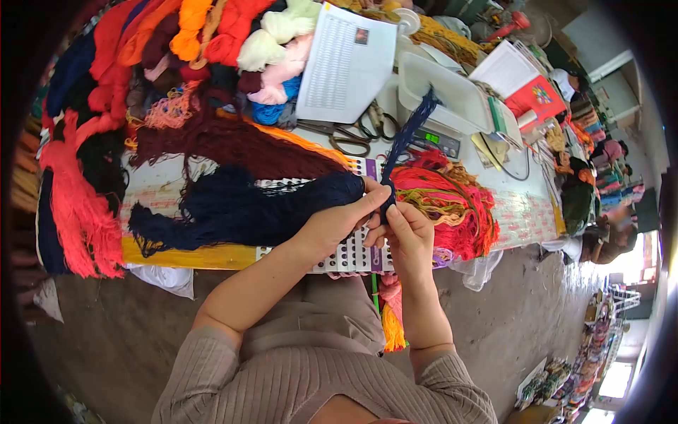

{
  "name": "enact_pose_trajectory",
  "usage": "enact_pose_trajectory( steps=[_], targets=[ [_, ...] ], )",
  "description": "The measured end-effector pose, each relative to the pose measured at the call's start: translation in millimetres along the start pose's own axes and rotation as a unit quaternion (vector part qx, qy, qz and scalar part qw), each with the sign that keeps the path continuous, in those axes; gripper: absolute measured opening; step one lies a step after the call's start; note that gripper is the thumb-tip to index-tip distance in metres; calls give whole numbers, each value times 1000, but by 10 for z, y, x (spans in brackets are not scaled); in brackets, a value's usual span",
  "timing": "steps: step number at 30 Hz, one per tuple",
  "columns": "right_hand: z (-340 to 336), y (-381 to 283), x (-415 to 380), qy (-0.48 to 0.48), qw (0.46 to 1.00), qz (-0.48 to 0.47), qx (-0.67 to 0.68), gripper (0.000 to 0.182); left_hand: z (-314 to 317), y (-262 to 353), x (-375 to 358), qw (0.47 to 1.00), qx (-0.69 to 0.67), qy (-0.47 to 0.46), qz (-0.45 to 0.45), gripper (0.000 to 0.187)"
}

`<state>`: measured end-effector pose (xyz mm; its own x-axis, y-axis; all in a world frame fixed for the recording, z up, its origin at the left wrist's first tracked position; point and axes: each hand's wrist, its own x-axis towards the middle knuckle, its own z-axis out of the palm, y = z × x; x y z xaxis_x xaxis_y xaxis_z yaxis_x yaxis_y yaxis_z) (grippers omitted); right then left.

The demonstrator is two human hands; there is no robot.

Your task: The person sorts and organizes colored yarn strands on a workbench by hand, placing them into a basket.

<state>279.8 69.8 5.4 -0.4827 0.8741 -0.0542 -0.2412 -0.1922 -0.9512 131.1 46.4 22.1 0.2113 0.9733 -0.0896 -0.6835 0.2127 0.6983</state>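
Note:
A thick bundle of dark navy yarn (240,208) lies across the table, and its right end runs into my left hand (346,215), whose fingers are wrapped round it. My right hand (406,233) is beside it, with thumb and fingers pinched on a narrow navy strand (409,138) that stretches up and right toward a clear plastic tub. Both hands meet above a white perforated card (353,251). A heap of red, orange and olive yarn (448,205) sits just right of my right hand.
Maroon yarn (233,145) lies behind the navy bundle. Scissors (346,138), a printed sheet (346,63), a digital scale (438,143) and the clear tub (402,78) are farther back. Coral yarn (81,205) hangs over the left edge. The table's front edge (191,258) is near my body.

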Motion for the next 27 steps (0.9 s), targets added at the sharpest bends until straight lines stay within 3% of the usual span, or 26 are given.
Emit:
enact_pose_trajectory(
  steps=[3, 11, 13, 15, 17, 20, 27],
  targets=[
    [75, -8, -8, -2, 999, 2, 33, 20, -126, -63, 3, 997, 35, 60, 22, 20],
    [65, 25, -18, -7, 999, 13, 46, 19, -157, -62, -28, 995, 70, 66, 32, 22],
    [80, 44, -10, -7, 999, 14, 49, 19, -91, -32, -61, 998, -10, 52, 16, 23],
    [101, 47, -14, 3, 1000, 11, 7, 18, -148, -72, -34, 999, 7, 47, 23, 23],
    [100, 57, -11, 5, 1000, 12, 13, 17, -225, -121, -8, 988, 114, 96, 27, 23],
    [94, 86, -2, 8, 999, 9, 34, 16, -132, -24, -62, 998, 44, 36, 14, 24],
    [73, 97, -21, 18, 999, 14, 43, 15, -193, -134, -27, 997, 39, 61, -1, 23]
  ],
)
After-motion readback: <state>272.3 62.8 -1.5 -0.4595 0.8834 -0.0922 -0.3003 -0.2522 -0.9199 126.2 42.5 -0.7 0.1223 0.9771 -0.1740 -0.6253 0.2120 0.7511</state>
